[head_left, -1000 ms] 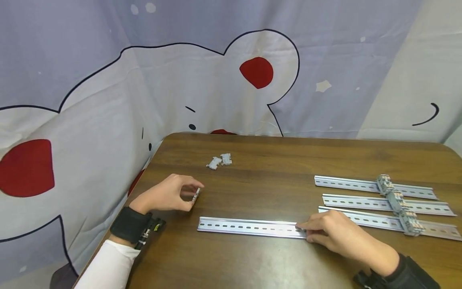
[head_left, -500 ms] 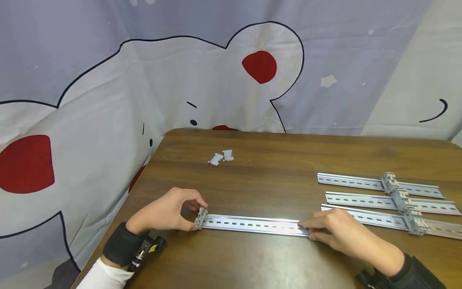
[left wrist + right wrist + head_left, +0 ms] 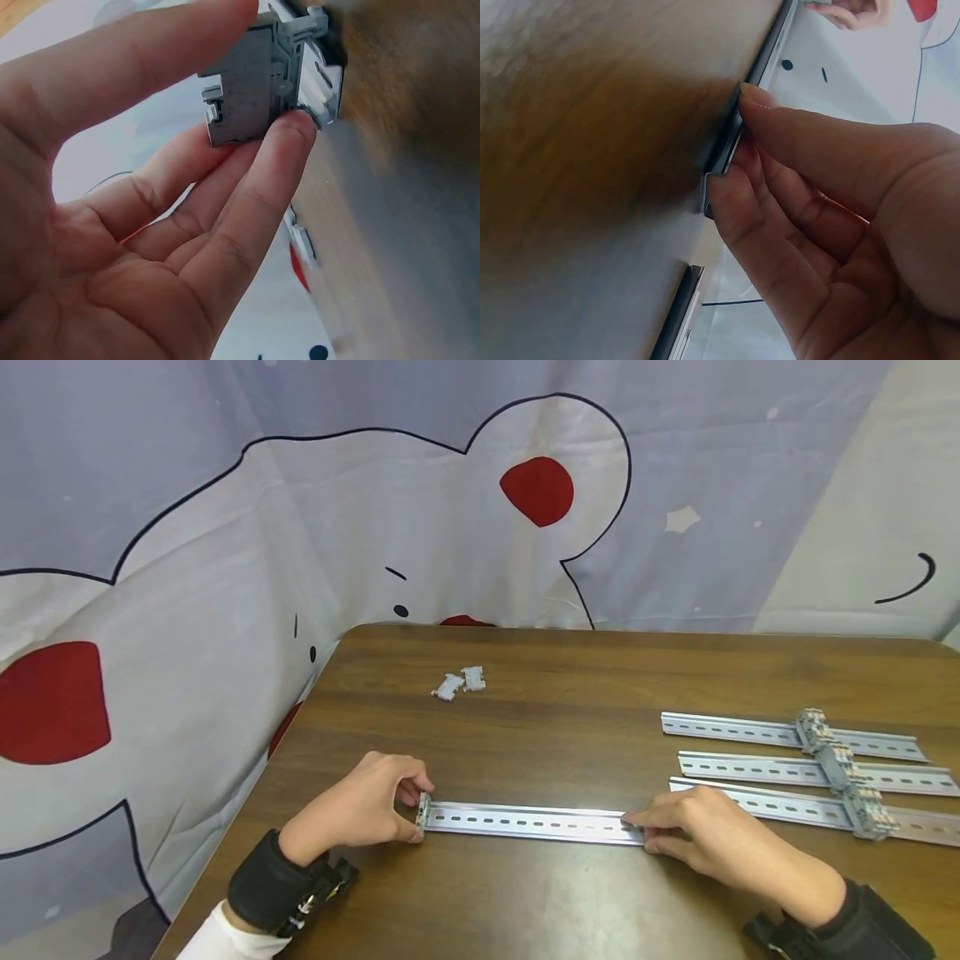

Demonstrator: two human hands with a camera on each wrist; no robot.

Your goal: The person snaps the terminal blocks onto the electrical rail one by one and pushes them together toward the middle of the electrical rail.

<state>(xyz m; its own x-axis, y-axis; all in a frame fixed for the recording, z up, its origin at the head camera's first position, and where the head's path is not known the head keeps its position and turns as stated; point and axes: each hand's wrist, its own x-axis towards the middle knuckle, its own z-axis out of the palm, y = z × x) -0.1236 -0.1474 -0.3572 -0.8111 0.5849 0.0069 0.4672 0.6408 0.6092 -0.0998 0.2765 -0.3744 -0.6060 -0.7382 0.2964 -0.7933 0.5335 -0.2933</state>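
A slotted metal DIN rail [image 3: 532,824] lies across the front of the table. My left hand [image 3: 375,802] pinches a grey terminal block [image 3: 423,812] between thumb and fingers at the rail's left end. In the left wrist view, the flat side of this terminal block [image 3: 251,86] faces the palm, and the rail's end [image 3: 324,86] shows just behind it. Whether the block is seated on the rail, I cannot tell. At the other end, my right hand [image 3: 708,835] grips the rail, thumb and fingers on its edges, as the right wrist view also shows.
Three more DIN rails [image 3: 738,728] lie at the right, with grey terminal blocks [image 3: 832,760] in a row across them. Two flat, light grey pieces [image 3: 448,687] lie towards the back left. A printed cloth [image 3: 375,527] hangs behind the wooden table [image 3: 555,718].
My left hand has brought the terminal block from above the table towards me, to the rail's left end, and turned it more edge-on. My right hand has stayed on the rail.
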